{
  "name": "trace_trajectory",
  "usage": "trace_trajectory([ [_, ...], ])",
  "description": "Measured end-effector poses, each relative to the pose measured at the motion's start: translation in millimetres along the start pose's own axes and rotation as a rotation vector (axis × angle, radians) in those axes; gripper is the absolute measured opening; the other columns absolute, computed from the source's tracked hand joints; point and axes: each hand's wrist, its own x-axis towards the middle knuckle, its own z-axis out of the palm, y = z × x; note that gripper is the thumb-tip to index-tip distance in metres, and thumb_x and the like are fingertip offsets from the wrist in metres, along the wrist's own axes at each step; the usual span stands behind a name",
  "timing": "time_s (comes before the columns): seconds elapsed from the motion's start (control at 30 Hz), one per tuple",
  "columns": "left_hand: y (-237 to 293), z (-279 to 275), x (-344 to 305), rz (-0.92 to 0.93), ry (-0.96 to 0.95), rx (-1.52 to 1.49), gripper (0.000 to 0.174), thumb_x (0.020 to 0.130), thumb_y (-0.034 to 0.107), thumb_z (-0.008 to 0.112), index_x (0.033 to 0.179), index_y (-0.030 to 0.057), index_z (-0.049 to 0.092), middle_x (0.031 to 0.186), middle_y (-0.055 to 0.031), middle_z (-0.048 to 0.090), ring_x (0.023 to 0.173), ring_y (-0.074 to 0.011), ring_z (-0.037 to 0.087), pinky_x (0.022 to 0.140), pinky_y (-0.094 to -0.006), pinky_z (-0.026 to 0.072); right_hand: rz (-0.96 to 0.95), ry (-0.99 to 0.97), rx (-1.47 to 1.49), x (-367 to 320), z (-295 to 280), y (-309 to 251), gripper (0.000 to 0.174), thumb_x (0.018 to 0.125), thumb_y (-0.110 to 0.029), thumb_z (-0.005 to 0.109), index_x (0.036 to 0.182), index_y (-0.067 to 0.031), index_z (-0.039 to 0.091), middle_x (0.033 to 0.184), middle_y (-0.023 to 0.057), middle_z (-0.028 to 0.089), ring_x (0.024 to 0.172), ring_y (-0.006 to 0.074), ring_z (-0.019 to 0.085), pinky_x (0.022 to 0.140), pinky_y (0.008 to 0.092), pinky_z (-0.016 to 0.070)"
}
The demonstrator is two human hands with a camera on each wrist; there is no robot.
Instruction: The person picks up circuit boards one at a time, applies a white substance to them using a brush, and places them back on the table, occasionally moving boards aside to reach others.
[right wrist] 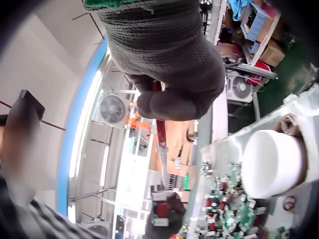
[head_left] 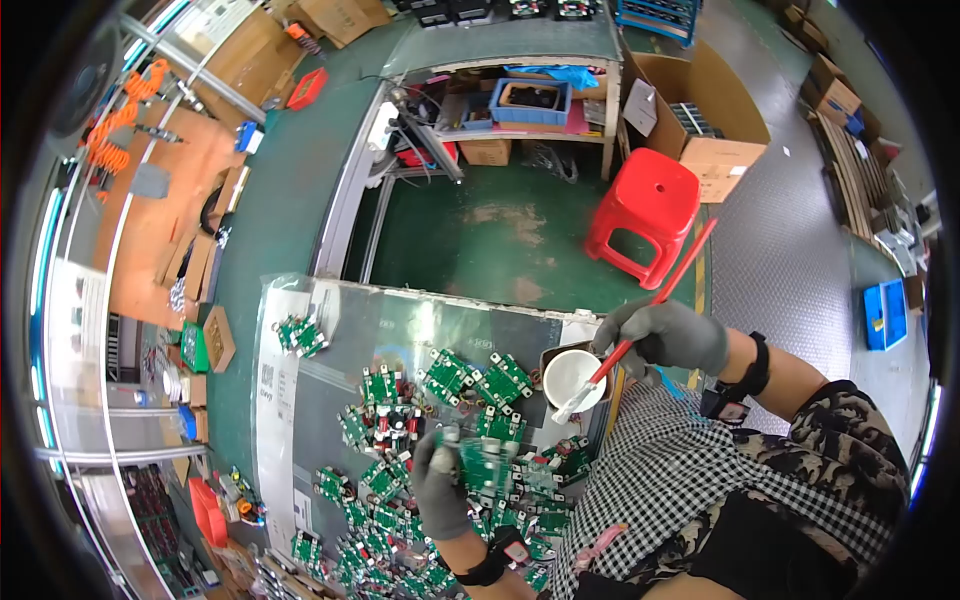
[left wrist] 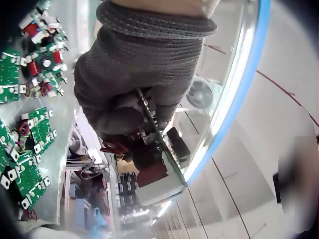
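Observation:
My left hand (head_left: 440, 495), in a grey glove, holds a green circuit board (head_left: 486, 466) over the board-covered tabletop. The left wrist view shows this board edge-on between the fingers, with parts and wires on one face. A red-handled brush (right wrist: 161, 133) is in my gloved right hand (head_left: 675, 338), fingers curled round the handle. Its whitened tip points down toward the left and overlaps the rim of a white cup (head_left: 568, 368) in the head view. This cup stands at the table's right edge, close below my right hand.
Many loose circuit boards (head_left: 385, 520) are spread over the grey table (head_left: 335, 385), some piled near me. One lone board (head_left: 300, 335) lies at the far left corner. Beyond the table stand a red stool (head_left: 655, 190) and a large cardboard box (head_left: 730, 150).

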Motion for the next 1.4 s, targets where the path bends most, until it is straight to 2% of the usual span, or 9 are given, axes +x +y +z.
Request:
trace_trajectory([
  [0.1,22,24,-11,-0.09,-0.107,0.294,0.033,0.082,0.016,0.061,0.109,-0.002,0.06,0.095,-0.0041,0.063,0.084,-0.0104,0.055,0.077,-0.0241,0.0439,-0.035,-0.127,0.074,-12,29,-28,0.028,0.082,-0.013,0.05,0.101,0.0063,0.06,0.072,0.0125,0.063,0.057,0.0159,0.059,0.055,0.0271,0.0487],
  [0.17,30,36,-15,-0.111,-0.237,0.304,0.034,0.083,0.016,0.062,0.111,-0.0021,0.06,0.095,-0.0044,0.063,0.085,-0.0099,0.055,0.077,-0.0244,0.0443,-0.216,-0.237,-0.27,-12,39,-34,0.026,0.082,-0.013,0.052,0.097,0.0049,0.063,0.077,0.012,0.064,0.067,0.0149,0.061,0.06,0.0278,0.0489],
  [0.2,32,38,-16,-0.105,-0.235,0.3,0.034,0.083,0.016,0.062,0.111,-0.0021,0.06,0.095,-0.0044,0.063,0.085,-0.0099,0.055,0.077,-0.0244,0.0443,-0.185,-0.222,-0.406,-16,47,-42,0.022,0.082,-0.012,0.055,0.093,0.0029,0.066,0.079,0.0102,0.065,0.072,0.0134,0.061,0.063,0.0268,0.0482],
  [0.3,34,42,-20,-0.133,-0.313,0.423,0.034,0.084,0.014,0.062,0.113,-0.0026,0.059,0.096,-0.0049,0.063,0.084,-0.0087,0.055,0.076,-0.0241,0.0451,-0.402,-0.356,-0.651,-11,56,-38,0.021,0.083,-0.011,0.054,0.093,0.0027,0.066,0.081,0.008,0.064,0.074,0.0124,0.06,0.065,0.0261,0.0474],
  [0.37,36,47,-23,-0.162,-0.303,0.476,0.032,0.082,0.011,0.063,0.11,-0.0034,0.059,0.094,-0.0027,0.063,0.083,-0.0073,0.054,0.074,-0.0222,0.0438,-0.331,-0.372,-0.671,-16,63,-40,0.02,0.082,-0.008,0.054,0.093,0.003,0.065,0.082,0.0073,0.065,0.075,0.0126,0.06,0.066,0.0264,0.0472],
  [0.77,36,48,-24,-0.181,-0.304,0.484,0.03,0.084,0.011,0.063,0.109,-0.0033,0.06,0.093,-0.0021,0.062,0.081,-0.0071,0.054,0.072,-0.0221,0.0442,-0.578,-0.467,-0.907,-16,66,-31,0.017,0.08,-0.009,0.054,0.089,0.0012,0.065,0.079,0.0105,0.064,0.073,0.0185,0.061,0.066,0.0297,0.0478],
  [1.1,32,38,-24,-0.122,-0.277,0.422,0.032,0.084,0.012,0.061,0.112,-0.0038,0.059,0.093,-0.0046,0.064,0.081,-0.0069,0.055,0.072,-0.0219,0.0453,-0.463,-0.403,-0.835,-24,53,-31,0.018,0.08,-0.008,0.056,0.092,0.0014,0.065,0.08,0.0121,0.065,0.074,0.0192,0.062,0.067,0.0312,0.0476],
  [1.23,38,42,-24,-0.124,-0.221,0.381,0.032,0.085,0.015,0.062,0.111,-0.0039,0.059,0.093,-0.0042,0.063,0.08,-0.0073,0.055,0.072,-0.0216,0.0442,-0.569,-0.553,-0.867,-24,63,-24,0.016,0.081,-0.006,0.054,0.091,0.0007,0.065,0.078,0.0126,0.064,0.071,0.0206,0.062,0.065,0.0323,0.0482],
  [1.4,37,38,-23,-0.125,-0.246,0.421,0.033,0.085,0.016,0.063,0.111,-0.004,0.059,0.092,-0.0035,0.063,0.08,-0.0071,0.055,0.071,-0.0213,0.0439,-0.411,-0.537,-0.927,-19,58,-23,0.016,0.081,-0.007,0.053,0.089,0.0008,0.065,0.075,0.0124,0.063,0.068,0.0211,0.061,0.064,0.0319,0.0475],
])
